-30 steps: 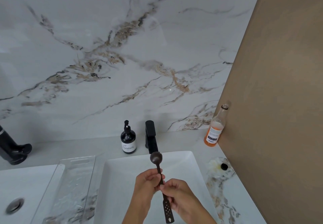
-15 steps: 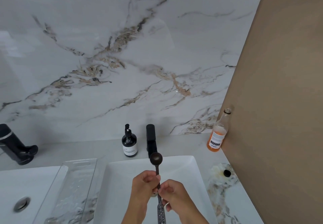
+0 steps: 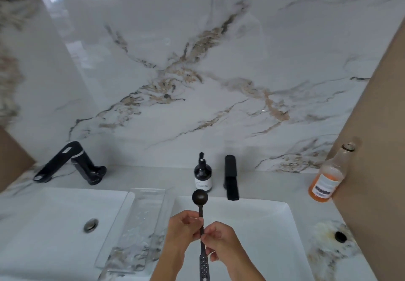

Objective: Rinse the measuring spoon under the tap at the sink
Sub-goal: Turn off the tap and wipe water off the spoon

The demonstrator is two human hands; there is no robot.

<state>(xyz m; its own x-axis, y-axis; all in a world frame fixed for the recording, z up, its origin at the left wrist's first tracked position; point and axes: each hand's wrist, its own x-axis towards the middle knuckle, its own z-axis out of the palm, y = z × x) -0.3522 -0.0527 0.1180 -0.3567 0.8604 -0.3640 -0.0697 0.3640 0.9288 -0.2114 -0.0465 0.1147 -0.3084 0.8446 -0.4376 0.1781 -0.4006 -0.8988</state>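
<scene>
A dark long-handled measuring spoon (image 3: 199,197) stands nearly upright over the white sink (image 3: 274,226), bowl end up and perforated handle end down. My left hand (image 3: 184,228) pinches the handle just below the bowl. My right hand (image 3: 221,240) grips the handle a little lower, on its right side. The black tap (image 3: 231,177) rises behind the sink, to the right of the spoon's bowl and apart from it. No water runs from the tap.
A dark soap pump bottle (image 3: 202,176) stands left of the tap. A clear glass tray (image 3: 140,223) lies between this sink and a second sink (image 3: 54,226) with its own black tap (image 3: 70,162). An orange-liquid bottle (image 3: 327,177) leans at the brown wall (image 3: 372,149); a black cap (image 3: 340,235) lies on the counter.
The view has swung left, bringing the second sink and its tap into sight. Both hands keep hold of the spoon, which now sits left of the tap instead of in front of it.
</scene>
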